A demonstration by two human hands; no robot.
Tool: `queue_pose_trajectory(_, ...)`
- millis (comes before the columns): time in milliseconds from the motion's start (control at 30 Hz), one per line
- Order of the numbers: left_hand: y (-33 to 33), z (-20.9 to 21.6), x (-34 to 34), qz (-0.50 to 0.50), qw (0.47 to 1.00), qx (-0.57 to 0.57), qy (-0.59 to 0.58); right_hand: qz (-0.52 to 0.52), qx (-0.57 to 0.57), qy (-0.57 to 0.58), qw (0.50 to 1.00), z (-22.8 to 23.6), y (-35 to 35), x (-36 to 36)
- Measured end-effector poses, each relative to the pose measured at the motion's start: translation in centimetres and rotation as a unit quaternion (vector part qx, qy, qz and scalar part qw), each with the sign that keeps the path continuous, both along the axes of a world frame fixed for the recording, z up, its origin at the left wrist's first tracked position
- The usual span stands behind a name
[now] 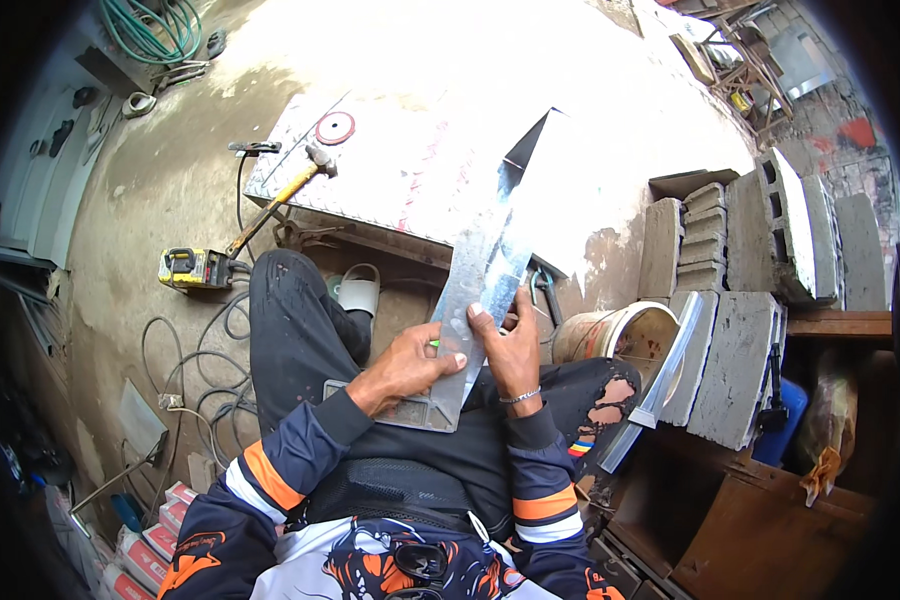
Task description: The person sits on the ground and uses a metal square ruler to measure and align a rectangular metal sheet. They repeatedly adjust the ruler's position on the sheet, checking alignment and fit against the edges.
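A long strip of shiny sheet metal (457, 350), bent along its length, stands tilted above my lap with its far end pointing away from me. My left hand (407, 368) grips its lower left edge, thumb lying on the metal face. On the other side, my right hand (510, 345) is closed around the right edge, its thumb pressed on the face. Beyond the hands, the strip widens into folded flaps with a dark pointed end (526, 140). A flat greyish frame-like piece (395, 411) rests on my lap beneath the left hand; much of it is covered.
Ahead stands a low metal-topped bench (380, 170) with a red disc (335, 127) and a yellow-handled hammer (280, 205). Left are a yellow-black power unit (195, 267) and tangled cables (205, 370). Right are a dirty bucket (610, 335), concrete blocks (735, 360) and a clear-wrapped strip (665, 375).
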State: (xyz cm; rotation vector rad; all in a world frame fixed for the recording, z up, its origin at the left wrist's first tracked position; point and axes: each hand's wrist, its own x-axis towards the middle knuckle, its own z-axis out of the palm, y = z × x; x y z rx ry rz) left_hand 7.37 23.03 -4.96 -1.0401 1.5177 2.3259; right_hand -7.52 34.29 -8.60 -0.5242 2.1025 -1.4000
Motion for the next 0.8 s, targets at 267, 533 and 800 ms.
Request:
queue_pose_trajectory(267, -0.2, 0.2, 0.2, -0.008, 1.000, 0.004, 0.011, 0.051, 0.009, 0.057, 0.997, 0.5, -0.2, -1.1)
queue_pose_trajectory(533, -0.9, -0.8, -1.0, -0.019, 0.998, -0.023, 0.055, 0.058, 0.027, 0.116, 0.991, 1.1, -0.5, -1.3)
queue_pose_trajectory(800, 0.2, -2.2, -1.6, 0.048, 0.995, -0.061, 0.064, 0.064, 0.029, 0.122, 0.990, 0.7, -0.5, -1.5)
